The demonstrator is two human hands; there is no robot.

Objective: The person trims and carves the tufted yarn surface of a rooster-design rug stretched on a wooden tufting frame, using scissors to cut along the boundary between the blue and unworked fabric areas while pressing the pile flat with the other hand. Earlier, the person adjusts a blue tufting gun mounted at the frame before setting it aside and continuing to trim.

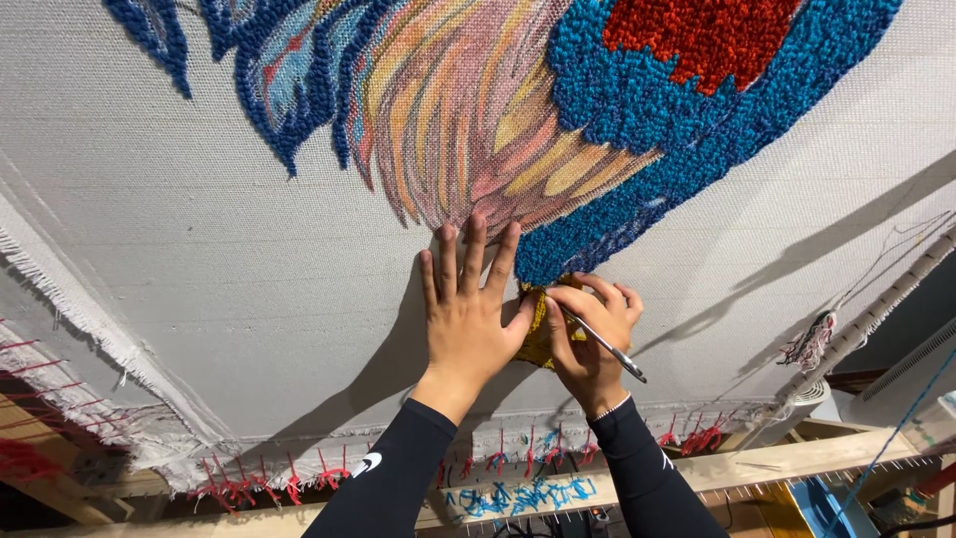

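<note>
My left hand (pixel 468 309) lies flat with fingers spread on a stretched white canvas (pixel 249 259), just below a printed pink and orange feather pattern (pixel 458 130). My right hand (pixel 593 334) grips a thin metal hook tool (pixel 609 349) and works on a small patch of yellow yarn loops (pixel 540 334) between the two hands. Above it runs a band of blue yarn loops (pixel 657 110) around a red yarn area (pixel 702 30). Both arms wear black sleeves.
The canvas is laced with red and blue threads (pixel 299 483) to a wooden frame bar (pixel 558 488) along the lower edge. A frayed canvas edge (pixel 90 329) runs down the left. A round pole (pixel 876 314) and loose yarn ends (pixel 812 344) sit at the right.
</note>
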